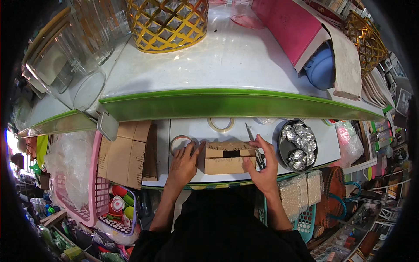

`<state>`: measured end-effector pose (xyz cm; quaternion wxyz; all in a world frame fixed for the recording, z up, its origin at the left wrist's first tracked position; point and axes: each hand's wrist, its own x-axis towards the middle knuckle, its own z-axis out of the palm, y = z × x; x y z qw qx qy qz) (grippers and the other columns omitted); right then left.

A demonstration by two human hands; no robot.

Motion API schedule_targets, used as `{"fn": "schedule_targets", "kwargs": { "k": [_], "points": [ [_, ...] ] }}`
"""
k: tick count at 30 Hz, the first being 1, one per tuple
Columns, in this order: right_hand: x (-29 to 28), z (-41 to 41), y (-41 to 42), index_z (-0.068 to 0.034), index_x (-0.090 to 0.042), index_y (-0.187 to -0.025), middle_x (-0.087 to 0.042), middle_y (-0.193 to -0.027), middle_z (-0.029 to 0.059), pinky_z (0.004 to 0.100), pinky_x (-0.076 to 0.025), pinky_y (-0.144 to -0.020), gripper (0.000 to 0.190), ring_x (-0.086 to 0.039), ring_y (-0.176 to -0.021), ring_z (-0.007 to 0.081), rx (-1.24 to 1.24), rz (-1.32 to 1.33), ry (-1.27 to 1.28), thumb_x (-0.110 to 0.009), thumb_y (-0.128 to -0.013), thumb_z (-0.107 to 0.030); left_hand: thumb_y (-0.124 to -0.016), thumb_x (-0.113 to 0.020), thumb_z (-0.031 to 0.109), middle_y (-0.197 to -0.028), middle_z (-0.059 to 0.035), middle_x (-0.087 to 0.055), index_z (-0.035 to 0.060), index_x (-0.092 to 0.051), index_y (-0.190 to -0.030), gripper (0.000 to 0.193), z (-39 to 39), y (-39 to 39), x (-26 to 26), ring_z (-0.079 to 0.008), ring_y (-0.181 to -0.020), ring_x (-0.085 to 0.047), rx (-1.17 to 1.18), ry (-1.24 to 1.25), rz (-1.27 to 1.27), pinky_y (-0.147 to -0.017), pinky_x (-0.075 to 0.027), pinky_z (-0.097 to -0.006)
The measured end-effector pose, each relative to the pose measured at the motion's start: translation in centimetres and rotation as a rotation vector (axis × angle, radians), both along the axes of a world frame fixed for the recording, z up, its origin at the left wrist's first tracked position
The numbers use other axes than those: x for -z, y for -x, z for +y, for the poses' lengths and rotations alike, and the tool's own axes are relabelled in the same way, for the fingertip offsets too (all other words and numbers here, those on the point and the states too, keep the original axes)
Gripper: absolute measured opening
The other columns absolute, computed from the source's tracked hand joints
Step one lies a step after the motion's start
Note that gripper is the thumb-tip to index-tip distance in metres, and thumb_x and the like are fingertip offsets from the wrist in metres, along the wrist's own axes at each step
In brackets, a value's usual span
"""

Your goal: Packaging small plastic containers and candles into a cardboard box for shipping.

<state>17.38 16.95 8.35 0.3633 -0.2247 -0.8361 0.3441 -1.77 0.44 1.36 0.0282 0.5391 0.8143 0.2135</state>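
Note:
A small brown cardboard box (226,165) lies before me, a dark gap showing between its top flaps. My right hand (264,170) spans the box's right end, thumb at the front flap and a finger at the back corner. Scissors (250,132) lie behind that hand, their black handles partly hidden by it. To the left of the box, the fingertips of my left hand (182,166) overlap the near right rim of a tape roll (173,140); whether they grip it is hidden. Another tape roll (221,129) rests farther back, under the shelf edge.
A green-edged shelf (242,104) overhangs the worktop, bearing a gold-patterned glass vessel (168,29), a glass jar (62,75) and a pink box (291,36). A black pan (280,152) with foil-wrapped pieces stands right. Left are a larger carton (119,154) and pink basket (95,183).

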Motion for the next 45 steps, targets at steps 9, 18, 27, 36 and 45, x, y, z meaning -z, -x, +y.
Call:
{"fn": "schedule_targets", "kwargs": {
  "k": [9, 18, 27, 36, 45],
  "points": [
    [1.3, 0.3, 0.2, -0.002, -0.059, -0.129, -0.069, -0.108, 0.0103, 0.0377, -0.046, -0.097, 0.055, -0.059, -0.108, 0.0278, -0.014, -0.022, 0.063, -0.076, -0.076, -0.006, -0.078, -0.072, 0.007, -0.119, -0.0120, -0.062, 0.0076, -0.069, -0.116, 0.038, 0.6, -2.6, -3.2, -0.0316, -0.117, -0.056, 0.002, -0.660, -0.376, -0.099, -0.041, -0.0462],
    [-3.6, 0.9, 1.8, -0.005, -0.072, -0.097, -0.070, -0.090, 0.0093, 0.0337, -0.051, -0.072, 0.026, -0.065, -0.076, 0.0230, -0.205, -0.191, 0.087, -0.079, -0.078, -0.021, -0.079, -0.076, 0.017, -0.113, -0.0086, -0.070, 0.0057, -0.073, -0.100, 0.024, 0.8, -3.1, -2.5, -0.0294, -0.120, -0.058, 0.133, -0.611, -0.089, -0.101, -0.039, -0.0470],
    [-5.2, 2.0, 4.9, -0.003, -0.074, -0.091, -0.071, -0.077, 0.0139, 0.0339, -0.054, -0.069, 0.019, -0.071, -0.070, 0.0246, -0.422, -0.498, 0.220, -0.074, -0.083, -0.021, -0.075, -0.081, 0.027, -0.114, -0.0062, -0.069, 0.0057, -0.071, -0.104, 0.038, 0.8, -3.0, -2.0, -0.0273, -0.118, -0.059, 0.133, -0.644, -0.076, -0.096, -0.041, -0.0461],
    [-5.4, 2.1, 6.3, -0.004, -0.073, -0.088, -0.071, -0.078, 0.0134, 0.0354, -0.055, -0.071, 0.018, -0.070, -0.073, 0.0278, -0.466, -0.609, 0.150, -0.074, -0.082, -0.021, -0.077, -0.078, 0.029, -0.119, -0.0077, -0.066, 0.0121, -0.075, -0.101, 0.029, 0.4, -3.1, -1.9, -0.0306, -0.123, -0.054, 0.170, -0.569, -0.058, -0.102, -0.039, -0.0512],
    [-3.8, 2.1, 6.1, -0.004, -0.072, -0.085, -0.068, -0.072, 0.0082, 0.0304, -0.051, -0.060, 0.018, -0.064, -0.062, 0.0179, -0.398, -0.527, 0.119, -0.079, -0.079, -0.019, -0.068, -0.083, 0.032, -0.121, -0.0073, -0.065, 0.0138, -0.077, -0.101, 0.038, 0.2, -3.0, -2.3, -0.0297, -0.126, -0.053, 0.190, -0.536, -0.073, -0.102, -0.038, -0.0493]
  ]
}}
